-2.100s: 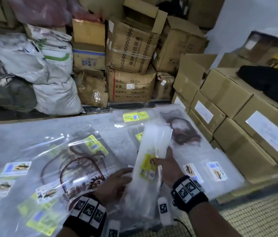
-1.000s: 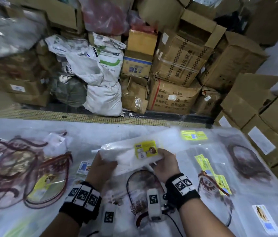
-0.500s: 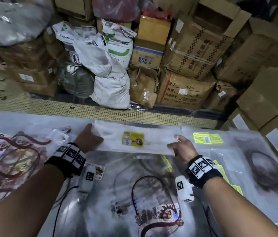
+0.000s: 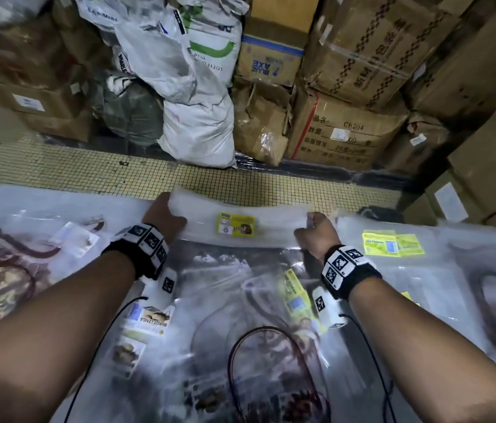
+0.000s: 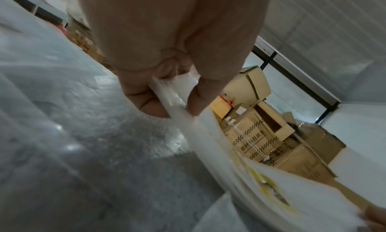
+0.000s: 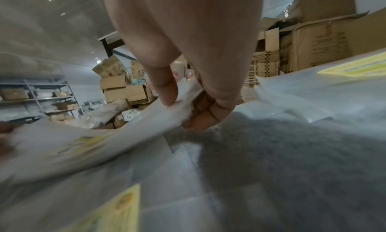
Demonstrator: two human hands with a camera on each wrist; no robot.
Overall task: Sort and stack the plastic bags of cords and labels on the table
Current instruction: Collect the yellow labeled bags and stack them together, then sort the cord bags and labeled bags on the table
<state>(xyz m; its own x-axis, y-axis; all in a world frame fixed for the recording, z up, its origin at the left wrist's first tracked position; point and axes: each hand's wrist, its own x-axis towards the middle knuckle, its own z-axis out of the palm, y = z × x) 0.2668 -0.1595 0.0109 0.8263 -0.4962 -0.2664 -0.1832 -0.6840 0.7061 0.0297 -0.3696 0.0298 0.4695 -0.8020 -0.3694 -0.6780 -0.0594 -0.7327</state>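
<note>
Both hands hold one long, flat stack of white plastic bags [image 4: 274, 222] stretched crosswise at the far edge of the table [image 4: 12, 203]. The left hand [image 4: 163, 216] grips the stack's left end, thumb and fingers curled round its layered edge, as the left wrist view shows. The right hand [image 4: 317, 236] pinches the right end, thumb on top and curled fingers beneath. The stack spans the gap between the two grips, its yellow label [image 4: 236, 225] midway and face up, and its far long edge reaches past the table edge over the gridded floor [image 4: 88, 169].

The bags are thin, cloudy and slightly glossy, their edges stacked in fine layers. Beneath and around them the table is covered with clear glossy bags of looped dark red cords [image 4: 271, 361] and small printed cards. A second pair of yellow labels [image 4: 393, 243] lies near the far edge, right of the right hand.

Half a second earlier the stack lay a little nearer the person; it has been carried farther toward the far edge, and the hands are slightly wider apart.
</note>
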